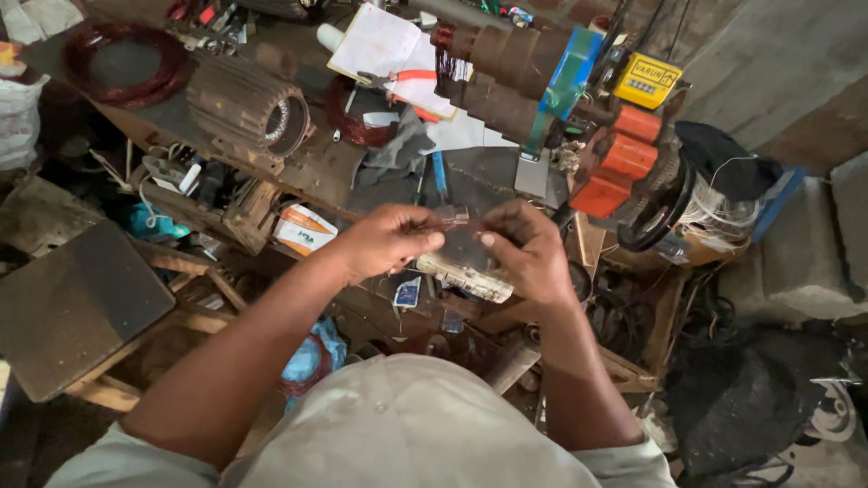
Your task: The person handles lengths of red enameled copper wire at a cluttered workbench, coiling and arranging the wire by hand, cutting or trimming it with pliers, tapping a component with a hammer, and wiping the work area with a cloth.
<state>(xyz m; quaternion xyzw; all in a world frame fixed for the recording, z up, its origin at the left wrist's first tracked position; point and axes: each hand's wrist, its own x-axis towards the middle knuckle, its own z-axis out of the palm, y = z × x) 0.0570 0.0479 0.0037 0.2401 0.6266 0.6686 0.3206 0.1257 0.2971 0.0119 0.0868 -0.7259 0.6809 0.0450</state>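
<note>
My left hand [384, 239] and my right hand [529, 251] are raised together in front of a cluttered wooden workbench [307, 176]. Between the fingertips of both hands I pinch a thin reddish copper wire [452, 222], stretched short from one hand to the other. Just below the hands lies a pale, worn rectangular block [466, 276]. Behind the hands stands a winding machine with dark brown formers [497, 81], a blue strap [565, 77] and orange parts [619, 163].
A ribbed motor stator [249, 110] lies on the bench at left, beside a coil of copper wire [122, 65]. An open notebook [389, 50] rests at the back. A yellow counter box [646, 81] sits at right. A dark wooden stool [77, 307] stands at lower left.
</note>
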